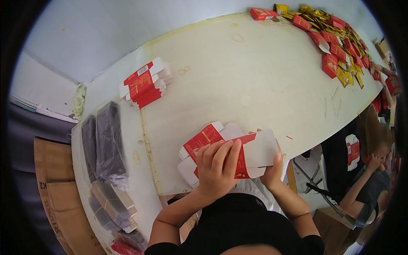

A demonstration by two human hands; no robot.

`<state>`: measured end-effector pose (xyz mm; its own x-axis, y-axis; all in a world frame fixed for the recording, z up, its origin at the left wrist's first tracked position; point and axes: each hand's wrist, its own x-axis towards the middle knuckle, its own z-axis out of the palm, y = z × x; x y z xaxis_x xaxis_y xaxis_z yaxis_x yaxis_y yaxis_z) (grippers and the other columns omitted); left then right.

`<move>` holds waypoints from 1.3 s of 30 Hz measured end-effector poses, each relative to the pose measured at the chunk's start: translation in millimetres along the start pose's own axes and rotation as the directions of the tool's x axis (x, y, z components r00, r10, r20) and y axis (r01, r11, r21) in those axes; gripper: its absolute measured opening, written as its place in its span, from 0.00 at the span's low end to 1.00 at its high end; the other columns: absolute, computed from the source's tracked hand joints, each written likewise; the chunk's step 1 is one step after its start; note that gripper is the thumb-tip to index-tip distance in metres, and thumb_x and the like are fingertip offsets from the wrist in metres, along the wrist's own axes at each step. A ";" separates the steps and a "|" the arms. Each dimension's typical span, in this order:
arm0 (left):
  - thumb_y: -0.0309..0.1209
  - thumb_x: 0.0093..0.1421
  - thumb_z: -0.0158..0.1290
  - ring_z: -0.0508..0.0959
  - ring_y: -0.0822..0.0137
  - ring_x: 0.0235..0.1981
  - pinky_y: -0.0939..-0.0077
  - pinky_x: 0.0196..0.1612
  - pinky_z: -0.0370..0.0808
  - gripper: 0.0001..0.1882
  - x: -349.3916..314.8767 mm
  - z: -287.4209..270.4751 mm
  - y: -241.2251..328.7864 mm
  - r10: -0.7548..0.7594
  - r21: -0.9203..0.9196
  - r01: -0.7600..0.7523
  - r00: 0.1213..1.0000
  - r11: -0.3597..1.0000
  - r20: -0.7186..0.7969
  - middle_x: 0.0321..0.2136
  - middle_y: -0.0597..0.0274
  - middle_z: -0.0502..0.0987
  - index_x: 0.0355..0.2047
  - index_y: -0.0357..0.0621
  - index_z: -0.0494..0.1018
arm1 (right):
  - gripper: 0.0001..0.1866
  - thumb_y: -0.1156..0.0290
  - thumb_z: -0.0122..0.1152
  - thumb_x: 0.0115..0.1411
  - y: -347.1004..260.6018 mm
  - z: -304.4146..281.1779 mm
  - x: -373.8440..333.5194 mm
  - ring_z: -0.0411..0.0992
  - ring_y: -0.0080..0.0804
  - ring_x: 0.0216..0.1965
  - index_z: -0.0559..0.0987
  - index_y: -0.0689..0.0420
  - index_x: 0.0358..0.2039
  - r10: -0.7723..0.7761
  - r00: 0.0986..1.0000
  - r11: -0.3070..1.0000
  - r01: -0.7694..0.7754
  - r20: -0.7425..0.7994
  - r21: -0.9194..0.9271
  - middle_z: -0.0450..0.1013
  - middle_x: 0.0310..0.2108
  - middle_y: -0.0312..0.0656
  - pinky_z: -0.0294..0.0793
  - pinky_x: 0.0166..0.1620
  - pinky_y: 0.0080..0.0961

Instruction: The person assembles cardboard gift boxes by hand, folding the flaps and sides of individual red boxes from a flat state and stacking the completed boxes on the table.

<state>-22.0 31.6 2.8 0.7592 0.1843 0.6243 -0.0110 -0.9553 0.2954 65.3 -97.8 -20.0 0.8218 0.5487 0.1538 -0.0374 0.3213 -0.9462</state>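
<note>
In front of my body I hold a red-and-white paper carton (pixel 259 153) with its white end flap standing out to the right. My left hand (pixel 219 165) lies over its red panel, fingers together and pressed on it; the thumb is hidden. At the carton's right end, my right hand (pixel 272 172) grips the edge, with the thumb on the near side and most fingers hidden behind. Beneath and left of the left hand is a stack of flattened red-and-white cartons (pixel 204 139), partly covered by that hand.
Another stack of flat cartons (pixel 144 85) lies at the table's far left. Dark plastic-wrapped bundles (pixel 110 136) and banded packs (pixel 112 202) line the left side. Red boxes and yellow sachets (pixel 340 51) pile up at far right. Another person (pixel 369 187) sits at right.
</note>
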 end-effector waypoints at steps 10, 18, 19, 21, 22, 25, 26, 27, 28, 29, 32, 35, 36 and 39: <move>0.29 0.40 0.64 0.68 0.55 0.50 0.56 0.48 0.61 0.40 -1.4 2.3 10.7 -0.024 -0.123 0.032 0.997 0.992 0.067 0.48 0.54 0.65 0.55 0.39 0.61 | 0.51 0.29 0.32 0.57 -7.5 16.2 -6.7 0.66 0.46 0.54 0.54 0.68 0.61 -0.048 0.999 0.998 0.049 0.021 -0.034 0.64 0.54 0.58 0.65 0.57 0.40; 0.29 0.39 0.62 0.70 0.56 0.46 0.57 0.47 0.60 0.34 8.3 4.3 16.7 -0.049 -0.229 0.059 0.998 0.972 0.048 0.49 0.56 0.67 0.51 0.46 0.66 | 0.52 0.28 0.33 0.56 -5.1 23.3 -5.0 0.60 0.43 0.60 0.48 0.64 0.64 0.069 0.998 0.965 -0.065 -0.005 0.253 0.58 0.60 0.56 0.60 0.60 0.40; 0.29 0.38 0.62 0.70 0.56 0.46 0.57 0.46 0.60 0.34 10.6 2.8 17.9 -0.061 -0.220 0.074 0.996 0.973 0.063 0.49 0.57 0.67 0.50 0.47 0.66 | 0.53 0.28 0.33 0.56 -4.0 22.8 -4.9 0.59 0.43 0.60 0.46 0.64 0.64 0.061 0.998 0.962 -0.061 0.008 0.266 0.57 0.61 0.56 0.60 0.60 0.40; 0.30 0.37 0.63 0.69 0.56 0.47 0.57 0.46 0.60 0.34 13.1 -1.1 19.5 -0.083 -0.218 0.104 0.991 0.970 0.103 0.49 0.57 0.67 0.48 0.50 0.67 | 0.51 0.31 0.37 0.57 3.3 20.7 -6.7 0.58 0.43 0.61 0.45 0.64 0.65 -0.067 0.995 0.961 0.046 0.068 0.273 0.55 0.61 0.56 0.59 0.61 0.40; 0.30 0.36 0.63 0.69 0.55 0.47 0.57 0.46 0.60 0.34 13.9 -3.8 19.1 -0.092 -0.228 0.120 0.988 0.966 0.128 0.48 0.57 0.67 0.48 0.51 0.67 | 0.51 0.33 0.38 0.58 7.0 19.6 -8.1 0.58 0.43 0.61 0.44 0.64 0.65 -0.130 0.987 0.955 0.099 0.095 0.278 0.55 0.62 0.56 0.59 0.61 0.40; 0.29 0.34 0.64 0.68 0.55 0.47 0.57 0.47 0.60 0.33 10.6 -2.4 17.1 -0.081 -0.256 0.115 0.987 0.960 0.139 0.48 0.58 0.67 0.46 0.54 0.68 | 0.47 0.40 0.42 0.60 14.2 18.7 -11.1 0.57 0.44 0.62 0.42 0.63 0.66 -0.084 0.991 0.954 0.051 0.100 0.297 0.53 0.63 0.56 0.57 0.62 0.41; 0.29 0.34 0.64 0.67 0.55 0.47 0.57 0.47 0.60 0.33 8.9 -0.3 16.2 -0.072 -0.266 0.105 0.989 0.958 0.131 0.48 0.58 0.67 0.46 0.54 0.68 | 0.46 0.43 0.43 0.61 13.8 19.2 -10.6 0.57 0.43 0.62 0.42 0.64 0.66 -0.075 0.992 0.946 0.039 0.100 0.320 0.53 0.63 0.56 0.57 0.62 0.40; 0.29 0.34 0.63 0.67 0.54 0.47 0.57 0.47 0.60 0.33 8.8 1.6 16.0 -0.067 -0.264 0.096 0.991 0.960 0.116 0.48 0.58 0.67 0.45 0.53 0.68 | 0.45 0.46 0.45 0.61 12.7 20.0 -9.8 0.56 0.43 0.62 0.42 0.64 0.66 -0.067 0.993 0.939 0.029 0.099 0.344 0.52 0.63 0.56 0.56 0.62 0.40; 0.28 0.34 0.63 0.67 0.53 0.47 0.57 0.47 0.59 0.33 7.8 3.3 15.9 -0.064 -0.260 0.089 0.993 0.962 0.104 0.48 0.58 0.66 0.45 0.52 0.67 | 0.44 0.49 0.46 0.62 11.8 20.8 -9.8 0.56 0.43 0.62 0.42 0.64 0.66 -0.055 0.993 0.929 0.015 0.100 0.369 0.52 0.64 0.56 0.55 0.63 0.39; 0.28 0.34 0.63 0.67 0.53 0.47 0.56 0.47 0.59 0.33 6.8 5.2 15.5 -0.061 -0.256 0.083 0.994 0.963 0.091 0.48 0.58 0.66 0.45 0.51 0.67 | 0.44 0.51 0.47 0.62 7.7 20.7 -7.4 0.55 0.44 0.63 0.41 0.64 0.66 0.016 0.991 0.956 -0.053 0.130 0.288 0.51 0.64 0.57 0.54 0.63 0.39; 0.29 0.36 0.64 0.69 0.52 0.47 0.56 0.47 0.61 0.35 6.4 12.3 10.4 -0.048 -0.237 0.059 0.997 0.970 0.052 0.47 0.52 0.67 0.48 0.45 0.64 | 0.43 0.56 0.50 0.61 -8.7 16.2 2.3 0.53 0.47 0.64 0.40 0.65 0.66 0.120 0.966 0.993 -0.119 0.229 -0.020 0.50 0.64 0.58 0.51 0.64 0.38; 0.33 0.42 0.62 0.68 0.52 0.46 0.56 0.48 0.61 0.39 5.2 10.1 9.3 -0.047 -0.248 0.077 0.991 0.966 0.123 0.46 0.52 0.67 0.55 0.38 0.60 | 0.42 0.61 0.49 0.61 -21.8 8.1 3.4 0.50 0.53 0.65 0.40 0.67 0.65 0.052 0.920 0.943 0.083 0.388 -0.323 0.49 0.64 0.61 0.48 0.65 0.38; 0.33 0.44 0.60 0.68 0.54 0.46 0.56 0.48 0.61 0.38 5.4 11.1 10.9 -0.061 -0.228 0.086 0.992 0.970 0.114 0.46 0.53 0.67 0.56 0.36 0.59 | 0.41 0.62 0.48 0.61 -30.7 8.1 2.8 0.50 0.54 0.65 0.40 0.67 0.65 0.047 0.903 0.920 0.127 0.426 -0.371 0.49 0.63 0.62 0.48 0.65 0.39; 0.33 0.47 0.57 0.68 0.56 0.47 0.56 0.49 0.59 0.39 4.7 12.0 16.1 -0.083 -0.163 0.104 0.988 0.981 0.130 0.46 0.54 0.68 0.59 0.32 0.56 | 0.39 0.64 0.46 0.62 -43.6 9.4 1.4 0.49 0.56 0.65 0.41 0.68 0.65 0.064 0.882 0.866 0.183 0.466 -0.466 0.48 0.63 0.63 0.47 0.65 0.39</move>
<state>-10.8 14.3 1.8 0.8356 0.2314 0.4983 -0.0380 -0.8805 0.4725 62.7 -103.7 24.2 0.4573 0.8648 0.2074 0.3831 0.0190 -0.9235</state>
